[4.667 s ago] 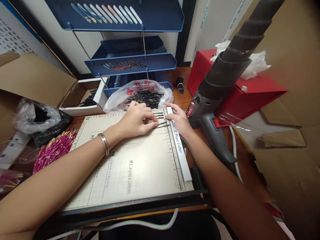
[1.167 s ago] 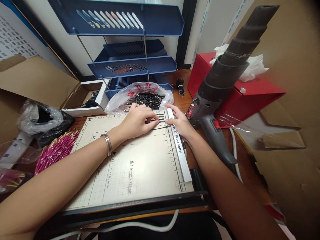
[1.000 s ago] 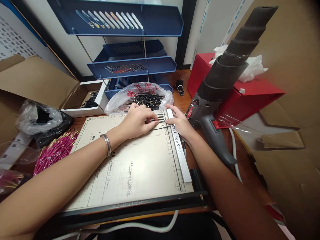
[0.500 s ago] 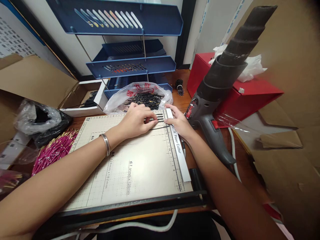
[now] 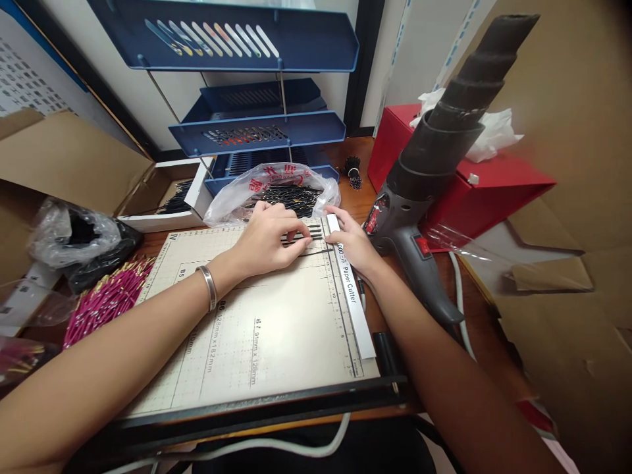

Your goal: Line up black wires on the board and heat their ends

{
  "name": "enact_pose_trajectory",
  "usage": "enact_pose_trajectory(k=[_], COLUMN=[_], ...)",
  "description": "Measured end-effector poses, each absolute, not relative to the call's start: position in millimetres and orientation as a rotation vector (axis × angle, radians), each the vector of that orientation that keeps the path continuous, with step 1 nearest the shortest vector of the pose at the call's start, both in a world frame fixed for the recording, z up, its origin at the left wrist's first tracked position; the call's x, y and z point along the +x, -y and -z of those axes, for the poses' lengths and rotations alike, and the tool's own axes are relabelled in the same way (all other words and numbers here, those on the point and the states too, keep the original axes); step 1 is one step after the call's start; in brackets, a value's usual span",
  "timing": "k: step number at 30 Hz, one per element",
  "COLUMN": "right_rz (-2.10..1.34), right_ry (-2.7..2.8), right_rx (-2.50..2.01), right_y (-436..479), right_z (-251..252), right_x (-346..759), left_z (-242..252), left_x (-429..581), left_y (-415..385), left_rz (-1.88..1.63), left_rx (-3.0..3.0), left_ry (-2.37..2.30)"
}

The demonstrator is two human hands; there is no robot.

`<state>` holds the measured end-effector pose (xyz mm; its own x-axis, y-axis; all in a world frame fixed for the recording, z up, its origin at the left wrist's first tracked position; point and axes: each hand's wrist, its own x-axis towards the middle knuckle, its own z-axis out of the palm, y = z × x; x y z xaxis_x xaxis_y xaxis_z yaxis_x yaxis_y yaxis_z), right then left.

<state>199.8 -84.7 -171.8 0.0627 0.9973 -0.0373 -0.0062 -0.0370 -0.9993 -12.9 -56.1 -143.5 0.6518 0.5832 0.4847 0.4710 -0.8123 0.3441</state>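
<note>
My left hand [image 5: 274, 240] is over the far right part of a cream paper cutter [image 5: 232, 329], thumb and forefinger pinched on a thin black cord [image 5: 295, 238]. Several short black cords [image 5: 316, 230] lie side by side there, their ends near the white strip [image 5: 355, 309] printed "Paper Cutter". One more black cord [image 5: 318, 252] lies slightly nearer me. Across the far end of that strip rests my right hand [image 5: 356, 245], thumb and forefinger spread apart. Its thumb tip touches the board by the cord ends; its other fingers are partly hidden.
A plastic bag [image 5: 227, 197] of black cords stands behind the cutter, below a blue tray rack [image 5: 261, 131]. To the right are a heat gun [image 5: 415, 171] and a red box [image 5: 498, 178]. Magenta cords [image 5: 103, 296] lie left, near a white box [image 5: 178, 220].
Both hands stay nearly where they were. The left fingers have shifted slightly among the black cords, and more of the cords show beneath them. The view has moved a little.
</note>
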Motion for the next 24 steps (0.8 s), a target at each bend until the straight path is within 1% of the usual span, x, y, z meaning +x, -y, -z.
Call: enact_pose_trajectory(k=[3, 6, 20, 24], right_rz=[-1.193, -1.209, -1.244, -1.204], right_ry=[1.128, 1.108, 0.997, 0.987], right_rx=[-1.261, -1.237, -1.215, -1.238], right_y=[85, 85, 89, 94], right_z=[171, 171, 167, 165], right_x=[200, 200, 193, 191], left_z=[142, 142, 140, 140], left_x=[-11, -8, -12, -12], left_y=[62, 67, 63, 63], left_rz=[-0.926, -0.888, -0.831, -0.847], left_rx=[2.738, 2.812, 2.829, 2.825], left_ry=[-0.772, -0.732, -0.75, -0.761])
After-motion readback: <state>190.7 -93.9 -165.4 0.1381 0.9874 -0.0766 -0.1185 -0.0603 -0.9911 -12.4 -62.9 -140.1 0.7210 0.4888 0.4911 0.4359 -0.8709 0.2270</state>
